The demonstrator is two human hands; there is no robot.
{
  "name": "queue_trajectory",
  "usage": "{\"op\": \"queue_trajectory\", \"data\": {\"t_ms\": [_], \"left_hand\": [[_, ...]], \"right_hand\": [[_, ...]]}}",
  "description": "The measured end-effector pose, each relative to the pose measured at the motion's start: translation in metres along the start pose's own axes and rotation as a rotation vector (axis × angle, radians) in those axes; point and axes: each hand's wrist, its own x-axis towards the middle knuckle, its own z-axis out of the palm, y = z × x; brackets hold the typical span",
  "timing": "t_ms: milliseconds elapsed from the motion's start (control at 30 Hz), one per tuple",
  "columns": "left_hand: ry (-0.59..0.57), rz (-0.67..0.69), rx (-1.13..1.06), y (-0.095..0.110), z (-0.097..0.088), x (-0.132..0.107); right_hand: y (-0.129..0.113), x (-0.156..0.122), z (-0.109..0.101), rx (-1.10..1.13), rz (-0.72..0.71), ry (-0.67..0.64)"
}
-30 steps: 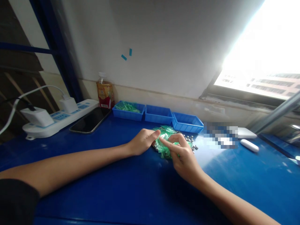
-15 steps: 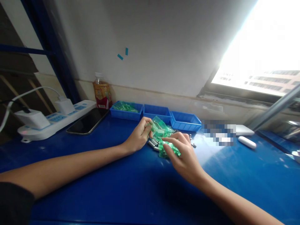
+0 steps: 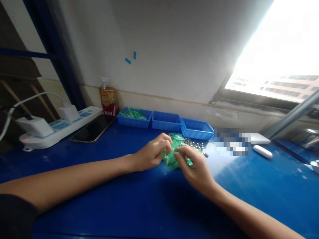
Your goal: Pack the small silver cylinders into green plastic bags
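Both my hands meet over a heap of small green plastic bags (image 3: 177, 141) on the blue table (image 3: 124, 202). My left hand (image 3: 152, 154) is curled, its fingertips pinching a green bag (image 3: 169, 157). My right hand (image 3: 193, 164) is also curled, thumb and fingers pinching the same bag from the right. Several small metal parts (image 3: 195, 144) lie just behind the heap, to the right.
Three blue bins (image 3: 165, 122) stand in a row at the wall; the left one holds green bags. A phone (image 3: 93, 128), a white power strip (image 3: 58, 127) with chargers and a drink bottle (image 3: 108, 99) are at the left. White objects (image 3: 261, 151) lie at the right.
My left hand had lifted a green bag off the heap; it has come back down and toward me, and both hands now close on a bag low over the table.
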Motion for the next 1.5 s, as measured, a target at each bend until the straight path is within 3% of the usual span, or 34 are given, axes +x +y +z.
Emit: {"op": "queue_trajectory", "data": {"t_ms": [200, 400, 500, 667, 867, 967, 1067, 1200, 1300, 1400, 1500], "left_hand": [[-0.073, -0.052, 0.010, 0.000, 0.000, 0.001], [-0.009, -0.212, 0.182, 0.009, 0.003, 0.001], [0.031, -0.288, 0.187, 0.011, 0.003, 0.002], [0.134, -0.330, -0.120, 0.010, -0.002, 0.005], [0.047, -0.543, -0.440, 0.016, -0.009, 0.008], [0.138, -0.569, -0.390, 0.019, -0.015, 0.001], [0.242, -0.514, -0.205, 0.022, -0.023, -0.010], [0.209, -0.270, -0.031, 0.026, -0.030, -0.020], [0.197, -0.103, 0.049, 0.026, -0.030, -0.022], [0.181, -0.047, 0.151, 0.025, -0.031, -0.026], [0.156, -0.110, 0.225, 0.021, -0.033, -0.035]], "right_hand": [[0.004, 0.000, 0.001, -0.020, -0.040, 0.015], [0.003, 0.002, -0.002, -0.047, -0.082, 0.154], [0.002, 0.002, -0.003, -0.028, -0.100, 0.149], [0.003, 0.000, 0.002, -0.062, -0.164, 0.078], [-0.001, -0.002, 0.004, -0.126, -0.204, 0.045], [-0.010, -0.002, 0.003, -0.097, -0.119, -0.010], [-0.019, -0.001, 0.005, 0.093, 0.102, -0.114], [-0.023, -0.001, 0.015, 0.595, 0.433, -0.183], [-0.020, -0.002, 0.026, 0.906, 0.602, -0.183], [-0.016, 0.003, 0.033, 0.916, 0.635, -0.149], [-0.013, 0.011, 0.040, 0.722, 0.585, -0.107]]}}
